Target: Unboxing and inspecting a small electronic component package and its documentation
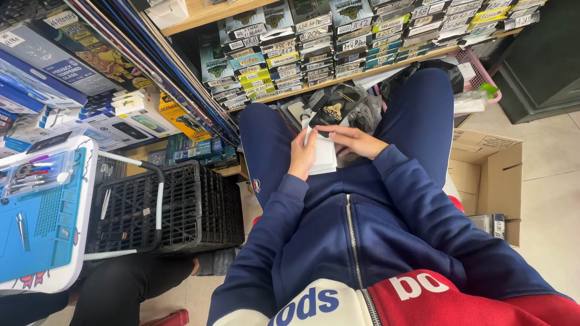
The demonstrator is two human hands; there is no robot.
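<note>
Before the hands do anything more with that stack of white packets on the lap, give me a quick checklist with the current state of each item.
1. Left hand grips the side of the stack of white packets: ok.
2. Right hand rests across the top of the stack: ok.
3. Stack supported between the knees: ok.
4. Black packet just beyond the stack, apart from the fingers: cannot tell.
5. Cardboard box open on the floor at the right knee: ok.
6. Black crate beside the left knee, clear of the arms: ok.
</note>
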